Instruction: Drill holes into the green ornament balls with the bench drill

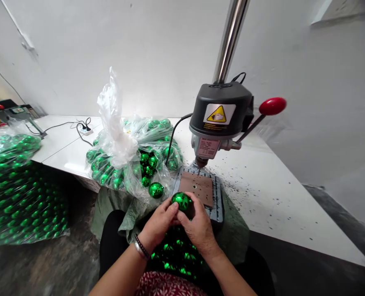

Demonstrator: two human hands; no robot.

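Observation:
Both hands hold one shiny green ball (181,201) just in front of the drill press base. My left hand (160,222) grips its left side, thumb on the near face. Around its right side curl the fingers of my right hand (199,224). Behind the ball lies a brown board (202,188) with a small hole, on the metal base (218,209). The drill press head (221,111) stands above, its chuck (201,161) over the board. Another green ball (156,190) rests at the mouth of an open plastic bag (133,168) of green balls.
A large bag of green balls (25,201) is at the left. More green balls (179,255) lie in my lap. The red-knobbed lever (272,106) sticks out right. Dark chips dot the white table (262,197); a power strip (85,130) lies at the back left.

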